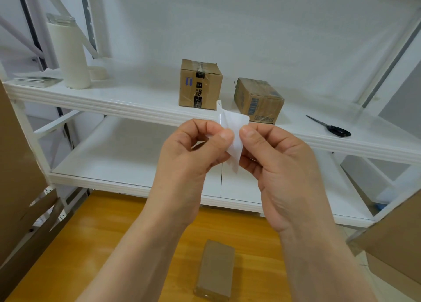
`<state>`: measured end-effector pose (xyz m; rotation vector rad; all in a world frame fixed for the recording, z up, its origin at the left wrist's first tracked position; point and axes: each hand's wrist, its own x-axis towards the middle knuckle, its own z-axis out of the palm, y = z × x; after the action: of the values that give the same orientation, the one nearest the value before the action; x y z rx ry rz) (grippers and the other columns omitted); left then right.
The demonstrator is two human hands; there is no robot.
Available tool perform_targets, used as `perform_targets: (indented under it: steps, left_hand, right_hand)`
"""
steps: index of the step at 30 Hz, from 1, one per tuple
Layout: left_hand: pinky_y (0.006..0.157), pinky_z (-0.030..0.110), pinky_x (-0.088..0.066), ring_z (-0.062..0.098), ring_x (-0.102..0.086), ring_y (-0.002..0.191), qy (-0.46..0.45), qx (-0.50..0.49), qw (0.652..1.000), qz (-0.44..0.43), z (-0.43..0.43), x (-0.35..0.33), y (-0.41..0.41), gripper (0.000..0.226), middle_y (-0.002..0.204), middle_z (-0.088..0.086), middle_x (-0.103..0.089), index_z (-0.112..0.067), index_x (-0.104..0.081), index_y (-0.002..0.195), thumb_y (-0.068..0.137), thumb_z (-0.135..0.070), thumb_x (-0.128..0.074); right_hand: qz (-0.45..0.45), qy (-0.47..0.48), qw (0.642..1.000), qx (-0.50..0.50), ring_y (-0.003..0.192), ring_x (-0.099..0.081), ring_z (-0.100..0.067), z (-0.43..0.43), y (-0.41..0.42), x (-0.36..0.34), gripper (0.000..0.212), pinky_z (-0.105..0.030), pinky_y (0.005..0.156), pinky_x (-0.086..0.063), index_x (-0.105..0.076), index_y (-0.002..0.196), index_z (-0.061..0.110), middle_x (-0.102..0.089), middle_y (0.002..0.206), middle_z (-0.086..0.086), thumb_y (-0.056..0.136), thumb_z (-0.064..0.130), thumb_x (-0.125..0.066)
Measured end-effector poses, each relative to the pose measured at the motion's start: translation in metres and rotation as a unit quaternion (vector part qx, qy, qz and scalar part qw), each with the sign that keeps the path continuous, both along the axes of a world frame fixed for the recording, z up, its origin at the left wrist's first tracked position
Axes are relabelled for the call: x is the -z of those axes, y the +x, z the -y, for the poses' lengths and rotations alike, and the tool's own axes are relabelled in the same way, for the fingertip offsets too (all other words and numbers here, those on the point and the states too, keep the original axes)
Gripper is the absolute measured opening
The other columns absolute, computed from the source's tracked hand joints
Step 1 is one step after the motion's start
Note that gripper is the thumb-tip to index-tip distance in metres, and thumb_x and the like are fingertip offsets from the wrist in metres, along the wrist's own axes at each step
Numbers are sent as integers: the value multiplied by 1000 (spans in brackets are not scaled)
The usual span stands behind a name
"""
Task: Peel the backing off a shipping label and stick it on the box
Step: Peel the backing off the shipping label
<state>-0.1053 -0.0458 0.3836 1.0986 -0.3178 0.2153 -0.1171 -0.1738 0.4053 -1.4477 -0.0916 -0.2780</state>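
Observation:
A small white shipping label (232, 130) is held up in front of the shelf, pinched between both hands. My left hand (193, 151) grips its left side with thumb and fingers, and my right hand (280, 162) pinches its right edge. The sheet looks bent, with a corner curling up at the top; whether backing and label are apart I cannot tell. Two taped cardboard boxes stand on the upper shelf behind: an upright one (200, 84) and a lower one (258, 100) to its right. A flat brown box (216, 272) lies on the wooden floor below my wrists.
White metal shelving (118, 104) holds a white bottle (68, 53), a stack of sheets (36, 80) at the left and black scissors (330, 127) at the right. Large cardboard pieces stand at the left edge (20, 187) and the lower right (394, 240).

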Motion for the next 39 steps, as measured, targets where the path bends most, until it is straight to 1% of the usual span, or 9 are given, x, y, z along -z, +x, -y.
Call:
perform_targets:
  steps: [5,9,17,24,28,31,33,35,39]
  left_hand:
    - [72,29,-56,27,-63,86,1,-25,1000,-4,2,2,0,24,96,17,-66,-19,-61,92,78,-3,-71]
    - [63,21,-51,11,-65,74,11,-46,999,-5,2,0,-2,32,73,-5,-70,-23,-56,106,86,0,-68]
    - [63,23,-53,10,-68,73,-4,-49,999,-18,5,-1,-4,29,72,-7,-69,-21,-56,110,90,-1,-63]
    - [65,25,-53,10,-69,73,-25,-69,997,-19,5,-2,-5,31,76,-4,-72,-22,-52,109,88,-3,-66]
    - [65,24,-53,11,-69,74,-25,-77,996,-22,5,-2,-5,36,78,-3,-73,-26,-50,110,89,-1,-65]
    - [68,26,-50,15,-63,79,17,-84,996,-5,5,-1,-5,26,83,-1,-68,-26,-62,88,92,0,-60]
    - [70,25,-48,15,-61,84,38,-90,995,0,5,1,-5,35,87,-3,-70,-27,-70,75,93,-1,-56]
    - [73,26,-49,16,-63,88,27,-86,996,-8,4,1,-5,36,93,-1,-73,-25,-75,77,95,-2,-54]
    - [77,29,-53,19,-66,91,16,-60,998,-18,2,1,-6,8,93,-1,-72,-23,-72,86,80,-17,-71]
  right_hand:
    - [4,7,1000,-4,83,-71,-19,0,-2,-1,8,-39,84,-60,-75,89,16,-78,89,-5,90,17,-67]
    - [-3,5,1000,12,81,-70,-17,2,-4,-3,11,-40,83,-58,-74,85,20,-77,87,-2,92,18,-66]
    - [-11,47,999,-11,81,-71,-13,2,-7,-5,16,-29,74,-60,-74,90,19,-79,96,1,95,24,-60]
    - [24,-22,999,-32,82,-70,-9,2,-9,-9,35,-21,72,-56,-74,89,19,-79,91,1,59,35,-79]
    - [24,-54,998,-10,84,-70,-2,3,-6,-5,9,-15,69,-53,-76,85,24,-79,94,9,79,18,-78]
    - [14,-53,998,10,79,-69,-4,2,-6,-4,8,-19,67,-53,-75,84,25,-78,88,8,87,18,-72]
    - [7,-50,998,23,74,-68,-5,2,-5,-4,8,-23,64,-52,-73,87,24,-77,82,7,90,19,-69]
    - [1,-43,998,39,72,-67,-6,2,-5,-4,8,-23,59,-50,-72,88,25,-76,79,8,92,21,-67]
    - [-6,-32,998,47,67,-66,-8,3,-7,-6,7,-20,48,-47,-72,89,24,-75,77,4,92,21,-67]
